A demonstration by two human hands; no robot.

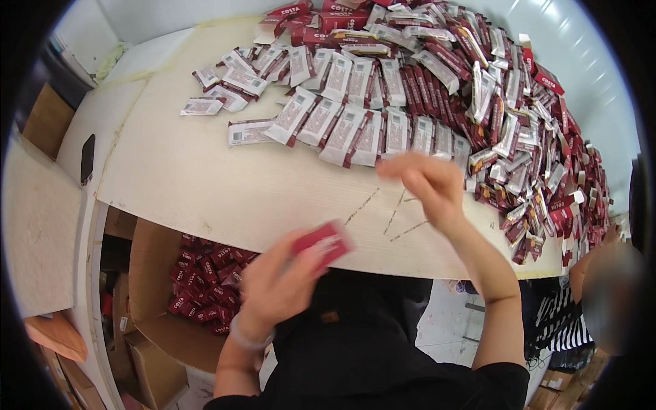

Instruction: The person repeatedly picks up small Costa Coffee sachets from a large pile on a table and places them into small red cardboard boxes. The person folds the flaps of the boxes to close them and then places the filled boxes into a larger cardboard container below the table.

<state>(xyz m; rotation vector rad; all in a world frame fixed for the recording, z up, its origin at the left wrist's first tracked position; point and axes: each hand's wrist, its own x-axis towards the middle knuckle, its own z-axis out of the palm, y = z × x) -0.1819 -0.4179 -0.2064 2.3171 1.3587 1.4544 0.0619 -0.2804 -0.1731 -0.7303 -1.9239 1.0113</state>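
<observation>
In the head view, my left hand [277,280] grips a small red box [321,246] just in front of the table's near edge, blurred by movement. My right hand [427,188] is over the pale tabletop [171,164], fingers loosely bent and apart, with nothing visible in them. It is nearest a row of white-backed sachets [348,137] with dark red sides. Behind that row lie more sachets [307,65], and on the right is a large jumbled heap of sachets [506,137].
A cardboard box [147,273] full of small red boxes sits below the table at left. A dark phone [87,158] lies on the left surface. Red cartons [342,17] are at the back. Another person [577,280] in black-and-white stripes is at the right.
</observation>
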